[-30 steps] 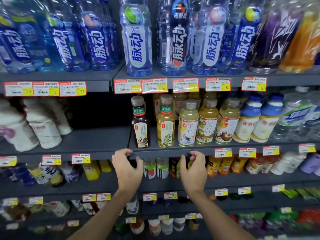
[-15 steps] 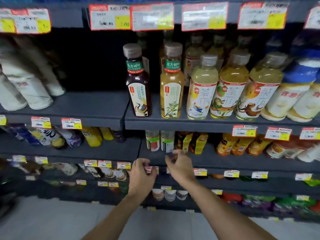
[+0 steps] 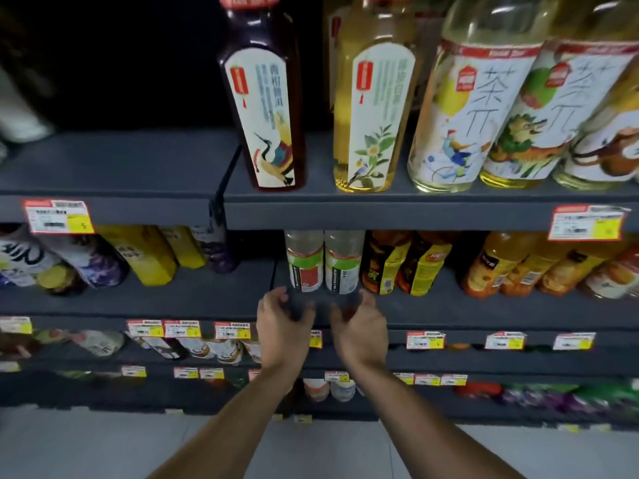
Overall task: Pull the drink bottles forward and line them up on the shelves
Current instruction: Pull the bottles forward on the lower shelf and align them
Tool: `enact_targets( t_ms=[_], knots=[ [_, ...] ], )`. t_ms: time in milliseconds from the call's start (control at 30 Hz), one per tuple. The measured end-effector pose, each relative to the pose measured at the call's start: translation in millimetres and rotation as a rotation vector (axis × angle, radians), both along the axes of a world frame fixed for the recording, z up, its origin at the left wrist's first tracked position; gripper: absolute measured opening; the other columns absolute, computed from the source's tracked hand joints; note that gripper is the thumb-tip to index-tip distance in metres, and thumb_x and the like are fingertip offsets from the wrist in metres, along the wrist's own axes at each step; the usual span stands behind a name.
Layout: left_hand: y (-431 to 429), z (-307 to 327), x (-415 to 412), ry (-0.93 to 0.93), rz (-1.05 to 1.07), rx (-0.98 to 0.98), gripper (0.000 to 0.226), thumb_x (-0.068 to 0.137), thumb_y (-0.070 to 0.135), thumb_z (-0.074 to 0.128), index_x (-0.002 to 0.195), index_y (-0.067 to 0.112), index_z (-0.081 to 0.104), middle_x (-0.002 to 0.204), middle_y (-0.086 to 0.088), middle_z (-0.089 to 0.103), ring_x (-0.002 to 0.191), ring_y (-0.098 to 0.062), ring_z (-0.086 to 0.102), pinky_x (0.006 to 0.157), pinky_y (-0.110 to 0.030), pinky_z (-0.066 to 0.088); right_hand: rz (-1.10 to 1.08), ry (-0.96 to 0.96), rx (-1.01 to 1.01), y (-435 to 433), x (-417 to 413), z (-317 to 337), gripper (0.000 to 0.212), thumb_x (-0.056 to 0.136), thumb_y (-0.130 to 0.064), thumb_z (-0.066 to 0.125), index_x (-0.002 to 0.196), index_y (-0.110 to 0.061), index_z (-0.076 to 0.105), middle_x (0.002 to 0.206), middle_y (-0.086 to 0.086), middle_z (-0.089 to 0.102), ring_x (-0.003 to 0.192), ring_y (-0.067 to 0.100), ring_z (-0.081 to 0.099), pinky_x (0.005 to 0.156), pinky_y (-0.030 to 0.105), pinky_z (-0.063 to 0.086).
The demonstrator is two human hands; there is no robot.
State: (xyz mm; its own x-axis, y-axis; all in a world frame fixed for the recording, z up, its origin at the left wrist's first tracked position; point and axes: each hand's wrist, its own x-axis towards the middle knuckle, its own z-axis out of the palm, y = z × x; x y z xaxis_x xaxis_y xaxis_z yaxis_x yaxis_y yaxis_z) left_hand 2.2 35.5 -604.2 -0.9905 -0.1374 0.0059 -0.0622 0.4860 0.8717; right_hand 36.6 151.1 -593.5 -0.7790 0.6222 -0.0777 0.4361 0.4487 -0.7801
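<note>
Two pale bottles with green and white labels, the left one (image 3: 304, 262) and the right one (image 3: 342, 264), stand set back on the lower grey shelf (image 3: 207, 299). My left hand (image 3: 281, 323) and my right hand (image 3: 359, 326) hover just in front of them at the shelf's front, fingers curled and apart, holding nothing. On the shelf above stand a dark tea bottle (image 3: 268, 108), a yellow tea bottle (image 3: 373, 112) and pale tea bottles (image 3: 463, 112) close to the front edge.
Orange and yellow-labelled bottles (image 3: 408, 264) and orange juice bottles (image 3: 494, 267) fill the lower shelf to the right; yellow and purple bottles (image 3: 148, 257) lean at the left. Price tags (image 3: 58, 216) line the shelf edges. More shelves and the pale floor (image 3: 103, 444) lie below.
The view has dropped and moved closer to the shelves. Both hands came down from the upper shelf edge to the lower shelf, now just before the two pale bottles.
</note>
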Motion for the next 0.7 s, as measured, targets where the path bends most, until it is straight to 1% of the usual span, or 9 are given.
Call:
enact_targets(
  t_ms=[67, 133, 233, 300, 367, 433, 500, 633, 700],
  knots=[
    [2.7, -7.2, -9.9, 0.039, 0.015, -0.006, 0.06, 0.08, 0.031, 0.08, 0.13, 0.016, 0.052, 0.119, 0.004, 0.054, 0.105, -0.017, 0.056, 0.087, -0.03, 0.047, -0.025, 0.054, 0.007, -2.7, -5.7, -4.0, 0.067, 0.089, -0.047, 0.067, 0.144, -0.018, 0.042, 0.111, 0.007, 0.07, 0.104, 0.03, 0.067, 0.082, 0.038, 0.053],
    [5.5, -12.2, -20.6, 0.071, 0.011, -0.022, 0.065, 0.079, 0.032, 0.081, 0.133, 0.015, 0.05, 0.122, 0.001, 0.053, 0.107, -0.019, 0.056, 0.091, -0.032, 0.047, -0.034, 0.087, 0.012, -1.2, -13.6, -8.1, 0.064, 0.088, -0.047, 0.069, 0.14, -0.018, 0.046, 0.113, 0.005, 0.069, 0.105, 0.028, 0.066, 0.082, 0.037, 0.051],
    [10.4, -16.2, -35.1, 0.105, -0.044, -0.042, 0.062, 0.076, 0.035, 0.081, 0.129, 0.02, 0.052, 0.116, 0.004, 0.054, 0.106, -0.02, 0.057, 0.091, -0.036, 0.049, -0.06, 0.106, -0.026, 4.2, -25.0, -16.8, 0.056, 0.086, -0.047, 0.073, 0.128, -0.015, 0.055, 0.11, 0.005, 0.071, 0.103, 0.027, 0.067, 0.083, 0.039, 0.054],
    [12.6, -18.1, -43.3, 0.119, -0.096, -0.061, 0.059, 0.074, 0.038, 0.081, 0.124, 0.024, 0.054, 0.113, 0.007, 0.056, 0.106, -0.019, 0.056, 0.09, -0.04, 0.05, -0.06, 0.1, -0.037, 4.7, -30.8, -22.9, 0.061, 0.084, -0.049, 0.075, 0.128, -0.012, 0.054, 0.11, 0.007, 0.071, 0.105, 0.028, 0.067, 0.085, 0.041, 0.054],
    [12.8, -21.6, -49.2, 0.139, -0.138, -0.088, 0.057, 0.073, 0.041, 0.081, 0.122, 0.026, 0.055, 0.112, 0.009, 0.058, 0.106, -0.015, 0.052, 0.087, -0.035, 0.049, -0.069, 0.094, -0.028, 2.1, -34.6, -27.2, 0.066, 0.084, -0.051, 0.075, 0.131, -0.013, 0.051, 0.11, 0.008, 0.07, 0.105, 0.029, 0.066, 0.084, 0.039, 0.054],
    [11.8, -24.8, -52.9, 0.16, -0.15, -0.106, 0.052, 0.074, 0.041, 0.08, 0.118, 0.028, 0.056, 0.109, 0.012, 0.059, 0.102, -0.008, 0.046, 0.078, -0.023, 0.04, -0.087, 0.094, -0.003, 0.3, -37.3, -29.4, 0.067, 0.084, -0.052, 0.074, 0.134, -0.016, 0.049, 0.111, 0.008, 0.071, 0.104, 0.03, 0.067, 0.082, 0.038, 0.055],
    [10.4, -26.3, -55.6, 0.162, -0.14, -0.116, 0.049, 0.076, 0.04, 0.079, 0.118, 0.028, 0.056, 0.107, 0.013, 0.059, 0.1, -0.008, 0.044, 0.075, -0.021, 0.035, -0.105, 0.084, 0.012, 0.1, -39.1, -29.7, 0.067, 0.085, -0.052, 0.073, 0.136, -0.016, 0.048, 0.113, 0.009, 0.07, 0.105, 0.032, 0.067, 0.082, 0.04, 0.055],
    [9.3, -25.2, -56.0, 0.127, -0.125, -0.089, 0.053, 0.077, 0.04, 0.081, 0.121, 0.02, 0.058, 0.108, 0.006, 0.065, 0.105, -0.018, 0.056, 0.084, -0.039, 0.051, -0.088, 0.048, 0.045, 0.2, -40.1, -29.6, 0.058, 0.091, -0.049, 0.067, 0.13, -0.013, 0.046, 0.113, 0.013, 0.068, 0.105, 0.037, 0.064, 0.078, 0.041, 0.05],
    [10.6, -22.9, -50.1, 0.126, -0.113, -0.081, 0.052, 0.078, 0.038, 0.08, 0.121, 0.019, 0.058, 0.108, 0.004, 0.065, 0.106, -0.02, 0.056, 0.087, -0.042, 0.052, -0.041, 0.053, 0.038, 2.0, -37.7, -29.7, 0.052, 0.092, -0.047, 0.066, 0.124, -0.012, 0.044, 0.112, 0.013, 0.068, 0.105, 0.037, 0.064, 0.078, 0.041, 0.049]
  ],
)
